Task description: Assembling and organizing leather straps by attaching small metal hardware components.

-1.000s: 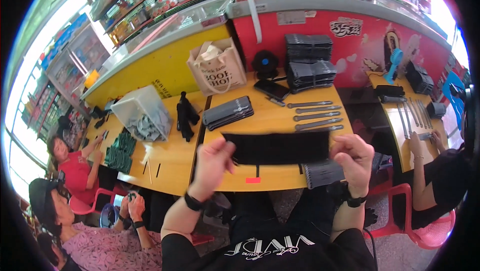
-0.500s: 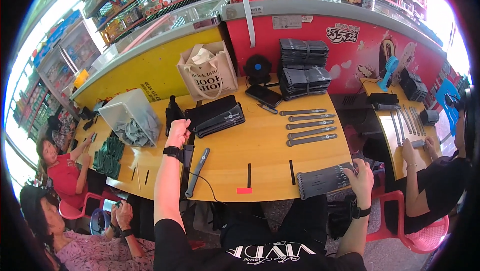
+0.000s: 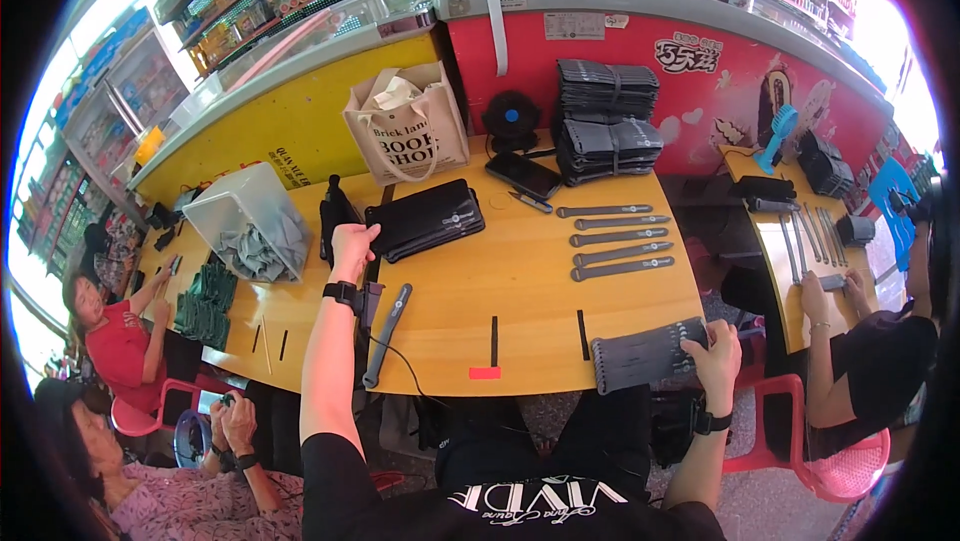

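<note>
My left hand (image 3: pixel 350 247) is at the lower left corner of a stack of black straps (image 3: pixel 428 221), its fingers curled in and its thumb against the corner. Whether something is pinched in it is hidden. My right hand (image 3: pixel 716 356) grips the right end of a flat bundle of grey straps (image 3: pixel 640 357), which overhangs the table's front edge. Several single grey straps (image 3: pixel 622 248) lie in a spaced column at the right of the table. Another grey strap (image 3: pixel 389 334) lies slanted below my left hand.
On the table stand banded strap stacks (image 3: pixel 608 146), a phone (image 3: pixel 523 174), a small black fan (image 3: pixel 511 121), a cloth bag (image 3: pixel 410 131) and a clear bin (image 3: pixel 250 224). A cable (image 3: pixel 403 354) runs off the front edge. People sit working at both sides.
My left hand has loosened from a tight fist, its thumb reaching to the black stack, where the strap fanned out along its lower edge now lies more even. My right hand stays at the bundle.
</note>
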Demonstrator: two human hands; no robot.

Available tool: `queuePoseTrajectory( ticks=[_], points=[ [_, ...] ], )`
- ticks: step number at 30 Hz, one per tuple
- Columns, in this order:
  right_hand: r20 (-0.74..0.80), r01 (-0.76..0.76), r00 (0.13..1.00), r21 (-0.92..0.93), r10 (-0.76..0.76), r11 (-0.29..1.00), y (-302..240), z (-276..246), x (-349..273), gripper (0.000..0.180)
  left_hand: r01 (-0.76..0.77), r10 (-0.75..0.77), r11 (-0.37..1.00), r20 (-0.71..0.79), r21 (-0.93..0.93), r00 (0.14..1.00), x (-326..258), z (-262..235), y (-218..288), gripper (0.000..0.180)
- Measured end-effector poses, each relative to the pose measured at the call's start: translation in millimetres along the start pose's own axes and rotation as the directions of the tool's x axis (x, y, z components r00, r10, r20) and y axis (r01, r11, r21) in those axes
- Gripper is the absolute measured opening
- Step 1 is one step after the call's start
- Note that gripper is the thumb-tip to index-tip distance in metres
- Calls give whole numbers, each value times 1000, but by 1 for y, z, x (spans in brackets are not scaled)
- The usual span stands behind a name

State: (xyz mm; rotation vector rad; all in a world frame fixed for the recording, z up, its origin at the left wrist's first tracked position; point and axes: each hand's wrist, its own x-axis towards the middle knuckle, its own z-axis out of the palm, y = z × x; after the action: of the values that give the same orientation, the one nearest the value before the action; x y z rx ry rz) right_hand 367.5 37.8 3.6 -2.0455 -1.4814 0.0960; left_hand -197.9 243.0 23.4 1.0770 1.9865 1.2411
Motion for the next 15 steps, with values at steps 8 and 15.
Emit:
queuePoseTrajectory(
  ticks=[8, 15],
  points=[
    [108, -48, 994, 584, -19, 810, -6, -11, 6, 22, -553, 737, 594, -120, 584, 665, -16, -21, -5, 24],
    [315, -260, 947, 857, -54, 446, -49, -56, -8, 14, -30, 247, 950, 684, -312, 687, -254, 29, 48, 39]
  ],
)
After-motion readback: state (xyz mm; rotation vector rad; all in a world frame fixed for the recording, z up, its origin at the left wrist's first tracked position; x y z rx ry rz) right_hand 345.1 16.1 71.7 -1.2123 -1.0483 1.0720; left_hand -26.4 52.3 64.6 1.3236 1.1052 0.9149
